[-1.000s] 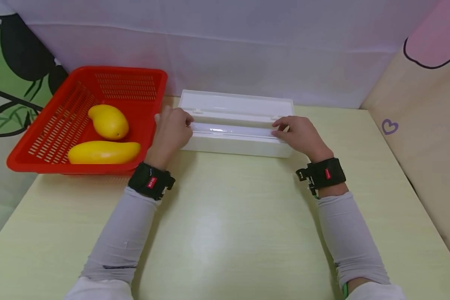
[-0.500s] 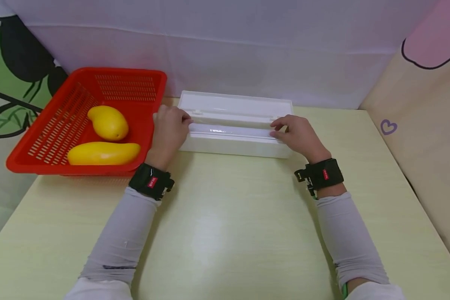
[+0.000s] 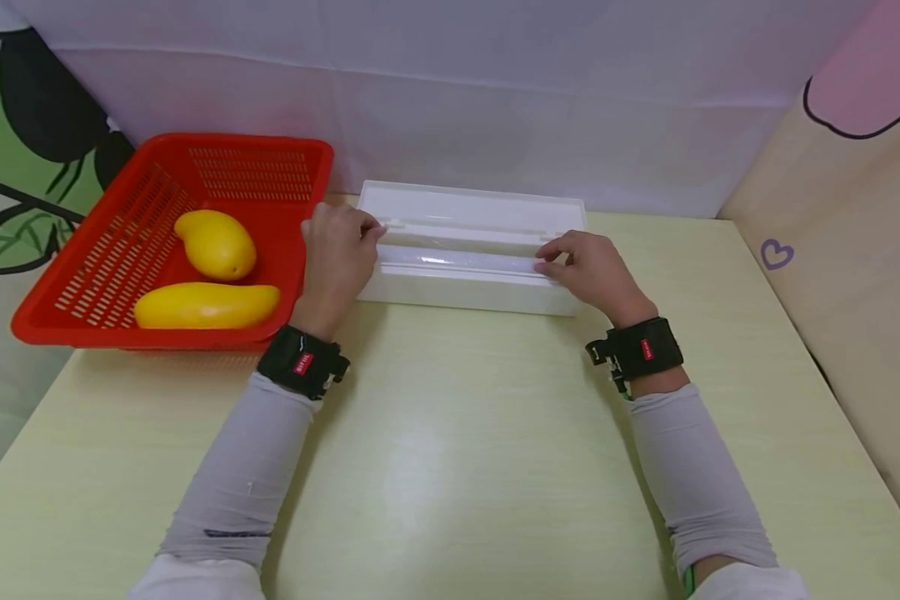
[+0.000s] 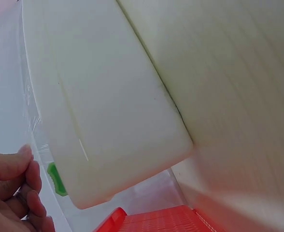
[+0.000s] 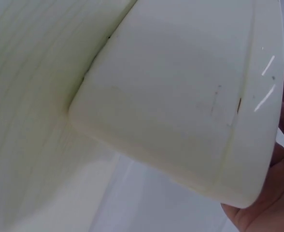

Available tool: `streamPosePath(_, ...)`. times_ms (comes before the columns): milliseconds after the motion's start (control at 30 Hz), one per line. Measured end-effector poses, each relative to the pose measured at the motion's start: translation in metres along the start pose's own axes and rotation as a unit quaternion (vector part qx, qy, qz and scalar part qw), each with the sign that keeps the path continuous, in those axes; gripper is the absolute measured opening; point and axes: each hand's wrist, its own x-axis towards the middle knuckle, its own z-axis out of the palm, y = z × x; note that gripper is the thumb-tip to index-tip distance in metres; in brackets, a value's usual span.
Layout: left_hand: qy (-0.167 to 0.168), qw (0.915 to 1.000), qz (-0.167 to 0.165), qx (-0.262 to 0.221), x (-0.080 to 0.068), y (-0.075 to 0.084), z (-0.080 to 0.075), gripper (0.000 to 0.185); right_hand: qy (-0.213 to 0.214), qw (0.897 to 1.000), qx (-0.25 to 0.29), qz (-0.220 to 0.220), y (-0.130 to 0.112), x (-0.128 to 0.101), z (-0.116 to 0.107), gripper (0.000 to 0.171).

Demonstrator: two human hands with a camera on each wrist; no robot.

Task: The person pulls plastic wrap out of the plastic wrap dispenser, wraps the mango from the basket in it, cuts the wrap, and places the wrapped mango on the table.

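A long white dispenser box lies open at the back of the table, its lid folded back toward the wall. A roll of clear film lies inside it. My left hand sits at the box's left end with its fingers curled, pinching the film's edge. My right hand is at the right end, with thumb and fingers pinched on the film there. The wrist views show the box's white side close up, with fingertips and a palm at the frame edges.
A red slotted basket stands left of the box, touching my left hand's side, and holds two yellow mangoes. A white cloth wall runs behind the yellow-green table, and a beige panel closes the right side.
My left hand's fingers have crept a little toward the back of the box. My right hand has edged slightly left along the roll. The box has not moved.
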Motion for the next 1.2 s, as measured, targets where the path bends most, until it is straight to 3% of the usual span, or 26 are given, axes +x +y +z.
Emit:
streamPosePath(267, 0.021, 0.9993, -0.006, -0.029, -0.002, 0.001, 0.0, 0.026, 0.012, 1.0, -0.002, 0.004, -0.002, 0.003, 0.004, 0.023)
streamPosePath(733, 0.076, 0.9951, 0.012, -0.061, -0.003, 0.004, 0.001, 0.024, -0.001, 0.998, 0.008, 0.067, -0.007, 0.006, 0.004, 0.025)
streamPosePath(1000, 0.068, 0.9957, 0.007, -0.063, -0.002, 0.008, -0.001, 0.025, 0.01, 0.997, -0.016, 0.073, 0.0, 0.007, 0.006, 0.023)
streamPosePath(1200, 0.058, 0.9967, 0.001, -0.057, -0.002, 0.008, -0.002, 0.024, 0.031, 0.998, -0.03, 0.047, 0.005, 0.006, 0.009, 0.02)
